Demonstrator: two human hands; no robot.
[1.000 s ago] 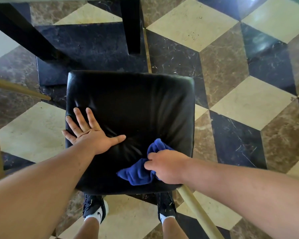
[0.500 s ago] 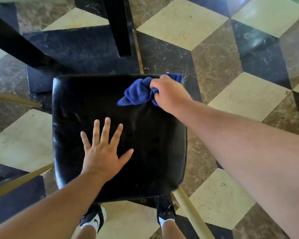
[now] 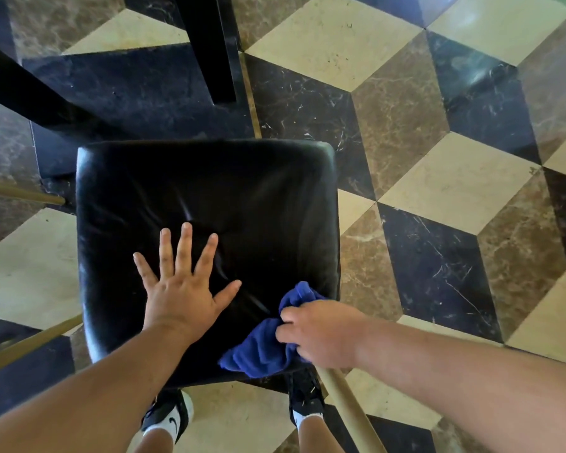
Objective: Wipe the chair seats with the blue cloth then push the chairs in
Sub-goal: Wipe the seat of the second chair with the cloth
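Blue cloth (image 3: 262,346) lay bunched at the near right corner of the chair seat (image 3: 206,197), touching the cushion, one fold hanging over the near edge. Half a second before it had been up at the far right corner; a second before, down at this same near corner. So the cloth had run one full pass up and back along the right side of the seat. Judged: wiping was well under way on this chair, right strip covered, middle and left strip likely not yet done. Pushing in not begun; seat stood clear of the black table leg (image 3: 209,47).

Right hand (image 3: 321,335) had its grip clamped on the cloth, fingers curled into the wad. Left hand (image 3: 183,289) lay flat on the cushion, grip apart, fingers spread, holding nothing; it had shifted only slightly between frames and seemed to brace the chair.

Seat: black, glossy, leather-like padding, rounded corners, creases radiating under the left palm. Sheen uneven; whether damp or dusty could not be told.

Beyond: tan rods (image 3: 350,410) slanting near both sides, patterned marble floor (image 3: 455,178), the person's black shoes (image 3: 167,416) below the near edge.
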